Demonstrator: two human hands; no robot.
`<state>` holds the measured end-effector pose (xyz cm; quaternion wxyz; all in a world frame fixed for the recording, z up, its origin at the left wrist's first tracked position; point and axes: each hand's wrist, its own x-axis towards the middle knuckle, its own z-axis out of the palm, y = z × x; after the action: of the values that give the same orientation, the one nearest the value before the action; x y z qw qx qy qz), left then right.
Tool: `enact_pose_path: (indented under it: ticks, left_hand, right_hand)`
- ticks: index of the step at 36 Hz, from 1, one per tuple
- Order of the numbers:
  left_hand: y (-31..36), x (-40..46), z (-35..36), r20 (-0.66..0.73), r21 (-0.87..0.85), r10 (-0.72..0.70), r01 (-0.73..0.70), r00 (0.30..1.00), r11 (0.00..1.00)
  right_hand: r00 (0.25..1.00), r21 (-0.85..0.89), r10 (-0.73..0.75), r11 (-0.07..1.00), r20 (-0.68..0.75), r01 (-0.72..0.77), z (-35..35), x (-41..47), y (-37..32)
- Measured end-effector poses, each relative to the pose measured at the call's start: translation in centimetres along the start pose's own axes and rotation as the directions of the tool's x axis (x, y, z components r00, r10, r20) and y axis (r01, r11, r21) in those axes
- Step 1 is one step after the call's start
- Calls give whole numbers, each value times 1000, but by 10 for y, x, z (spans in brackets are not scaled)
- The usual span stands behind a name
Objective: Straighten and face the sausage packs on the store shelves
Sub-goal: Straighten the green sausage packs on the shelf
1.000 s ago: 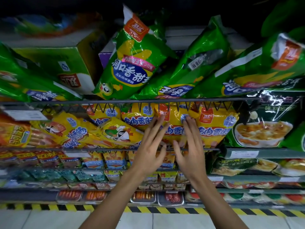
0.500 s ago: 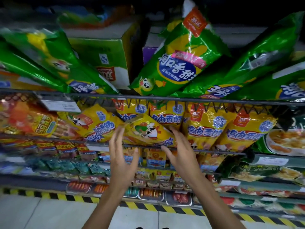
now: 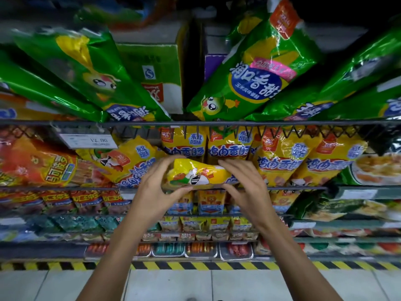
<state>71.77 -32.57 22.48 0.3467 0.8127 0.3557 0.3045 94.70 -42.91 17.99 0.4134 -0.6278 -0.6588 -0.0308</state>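
The yellow sausage pack (image 3: 195,177) lies on its side at the front edge of the second wire shelf (image 3: 282,188), its long axis running left to right along that edge, while the packs behind it stand upright with their labels facing out. It sits between the two hands. The left hand (image 3: 156,192) has its grip on the pack's left end, fingers curled over the top and thumb underneath; the right hand (image 3: 245,187) holds the right end the same way, fingers arched over the upper edge and thumb reaching in below. Both grips are part closed, wrapped on the pack rather than pinched tight. Neither hand is nearer than the other; the pack is shared evenly.

To face it, I judge, one end must swing up until the long axis stands vertical like its neighbours (image 3: 280,157) just to the right.

To its left another yellow pack (image 3: 130,164) leans askew across the shelf. Above, green packs (image 3: 256,68) slope over the upper shelf rail (image 3: 195,123), beside a price tag (image 3: 89,140).
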Motion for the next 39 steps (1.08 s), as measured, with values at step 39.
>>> enact_pose_path:
  ticks: [39]
  left_hand:
    - [4, -82, 96, 219, -834, -502, 427, 837, 349]
  right_hand:
    - [569, 797, 782, 163, 255, -581, -47, -70, -29]
